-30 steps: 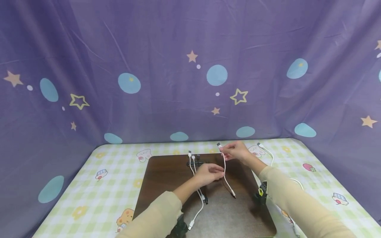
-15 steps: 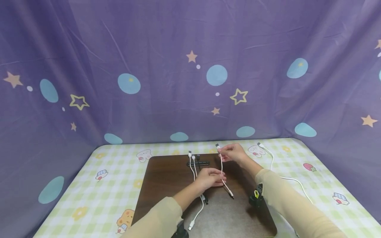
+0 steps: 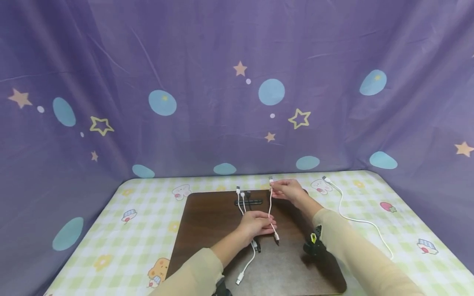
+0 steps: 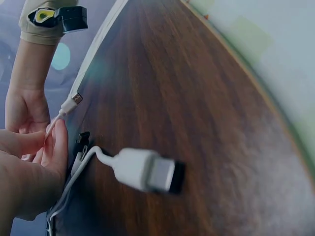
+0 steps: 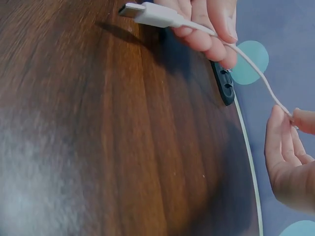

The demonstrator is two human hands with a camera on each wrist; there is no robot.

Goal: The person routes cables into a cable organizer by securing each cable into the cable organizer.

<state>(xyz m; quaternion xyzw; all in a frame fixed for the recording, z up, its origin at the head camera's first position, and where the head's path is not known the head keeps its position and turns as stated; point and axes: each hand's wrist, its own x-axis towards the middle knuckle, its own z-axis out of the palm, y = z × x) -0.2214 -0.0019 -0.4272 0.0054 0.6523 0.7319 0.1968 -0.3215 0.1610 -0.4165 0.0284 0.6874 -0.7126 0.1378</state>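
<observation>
A short white USB cable (image 3: pixel 270 201) is stretched between both hands above the brown wooden board. My right hand (image 3: pixel 290 191) pinches it just below the USB-A plug at the far end. Lower down, my left hand (image 3: pixel 256 224) pinches it between thumb and fingers, close to the small white connector (image 5: pixel 157 15). Left of the hands, a black cable clip strip (image 3: pixel 255 202) lies near the board's back edge. Two white cables (image 3: pixel 239 205) and a black cable (image 3: pixel 248 194) run through it. One white cable ends in a loose plug (image 4: pixel 142 169) near the left wrist.
The wooden board (image 3: pixel 296 267) lies on a checked tablecloth (image 3: pixel 122 246). Another white cable (image 3: pixel 364 222) curves across the cloth on the right, beside the right forearm. A purple curtain (image 3: pixel 207 102) hangs behind the table.
Both hands have shifted slightly left with the white cable, and the left hand has come a little lower. The cable's lower connector has swung left, nearer the clip strip's side.
</observation>
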